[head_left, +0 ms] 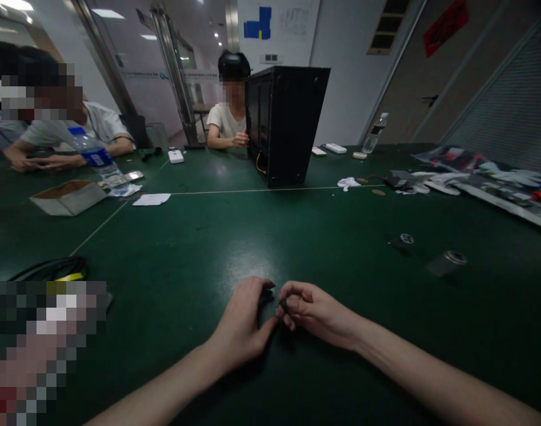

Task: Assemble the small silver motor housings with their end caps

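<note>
Your left hand [246,316] curls around a small dark part [266,294], fingers closed over it, low on the green counter [199,248]. Your right hand [312,310] meets it, pinching another tiny dark piece [282,306] between thumb and fingertips; what either piece is cannot be told. Off to your right lie two short cylinders [445,262], well apart from the hands. Farther back stands a black computer case [283,124], with a person seated just behind it.
</note>
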The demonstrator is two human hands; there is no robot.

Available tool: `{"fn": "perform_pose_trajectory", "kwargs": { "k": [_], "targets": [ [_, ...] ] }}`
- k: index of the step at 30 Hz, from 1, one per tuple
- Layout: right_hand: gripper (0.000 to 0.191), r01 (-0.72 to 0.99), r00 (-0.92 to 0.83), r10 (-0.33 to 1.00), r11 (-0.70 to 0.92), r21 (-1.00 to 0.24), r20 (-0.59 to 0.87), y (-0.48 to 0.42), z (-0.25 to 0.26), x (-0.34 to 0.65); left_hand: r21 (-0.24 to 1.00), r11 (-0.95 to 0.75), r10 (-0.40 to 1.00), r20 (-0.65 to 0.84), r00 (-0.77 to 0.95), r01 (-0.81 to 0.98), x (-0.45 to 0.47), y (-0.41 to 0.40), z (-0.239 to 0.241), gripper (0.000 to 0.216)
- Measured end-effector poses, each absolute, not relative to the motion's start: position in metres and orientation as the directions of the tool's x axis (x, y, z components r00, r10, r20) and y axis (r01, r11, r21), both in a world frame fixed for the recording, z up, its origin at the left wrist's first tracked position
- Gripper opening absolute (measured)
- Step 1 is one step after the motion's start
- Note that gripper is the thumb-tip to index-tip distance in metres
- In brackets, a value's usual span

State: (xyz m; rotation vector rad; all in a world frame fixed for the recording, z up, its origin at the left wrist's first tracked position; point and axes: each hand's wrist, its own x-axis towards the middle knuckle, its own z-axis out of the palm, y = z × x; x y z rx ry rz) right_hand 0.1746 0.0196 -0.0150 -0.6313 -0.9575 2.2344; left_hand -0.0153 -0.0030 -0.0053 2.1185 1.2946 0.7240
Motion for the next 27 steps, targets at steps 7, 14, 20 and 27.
{"fn": "perform_pose_trajectory", "kwargs": {
  "k": [7,14,20,27],
  "targets": [
    [0.018,-0.319,-0.709,0.681,-0.542,-0.778,-0.183,0.0217,-0.0239,0.1813,0.672,-0.403,0.897,0.157,0.412,0.621,-0.0158,-0.0001,-0.0104,0.035],
    [0.022,-0.256,-0.677,0.696,-0.529,-0.809,-0.240,0.0207,-0.0237,0.1799,0.648,-0.420,0.891,0.159,0.426,0.635,-0.0168,-0.0012,-0.0102,0.033],
    [0.019,-0.258,-0.660,0.712,-0.516,-0.817,-0.241,0.0202,-0.0256,0.1800,0.643,-0.427,0.884,0.147,0.444,0.637,-0.0173,-0.0014,-0.0093,0.033],
    [0.015,-0.317,-0.659,0.720,-0.528,-0.788,-0.217,0.0203,-0.0211,0.1792,0.652,-0.422,0.882,0.134,0.452,0.630,-0.0181,-0.0004,-0.0081,0.038]
  ]
}}
